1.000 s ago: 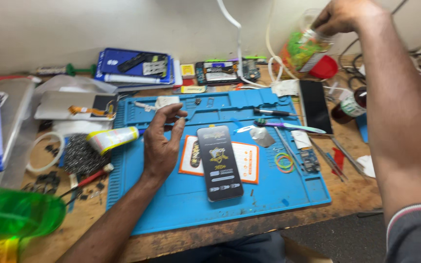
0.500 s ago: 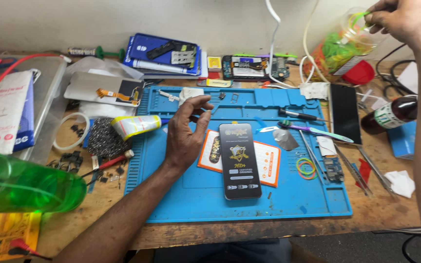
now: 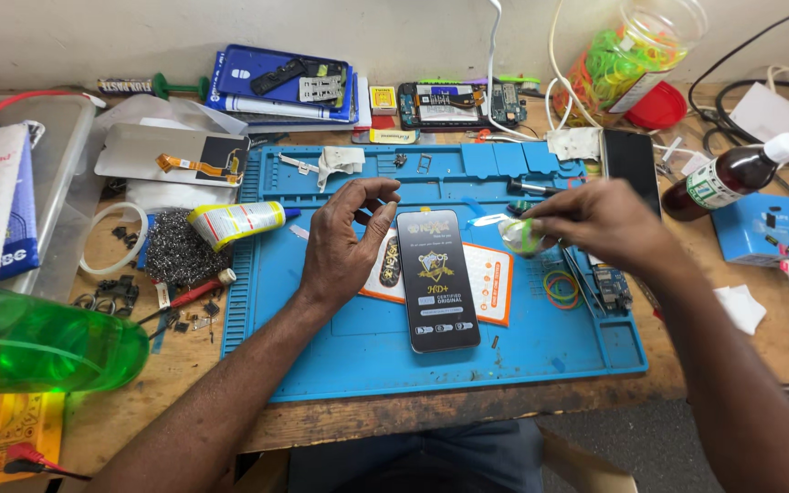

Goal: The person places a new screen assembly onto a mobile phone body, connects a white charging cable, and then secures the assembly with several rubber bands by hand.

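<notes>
Now that our right hand (image 3: 595,224) has come down from the jar (image 3: 636,55), its fingers pinch a green band (image 3: 524,236) just right of the phone (image 3: 437,278), beside our half-curled, empty left hand (image 3: 344,242).

Colours on the bench, head view.
Blue rubber work mat (image 3: 394,356) on a brown wooden table (image 3: 120,411). Black flat phone-shaped pack (image 3: 437,279) with gold-and-white print, lying on an orange-edged white card (image 3: 495,283). Small green loop (image 3: 527,239) at the right hand (image 3: 595,224). Yellow-and-white glue tube (image 3: 235,221). Translucent green plastic bottle (image 3: 38,340). Clear jar (image 3: 627,59) of green, yellow and orange bands, red lid (image 3: 655,105). Brown bottle (image 3: 732,178), white cap.
</notes>
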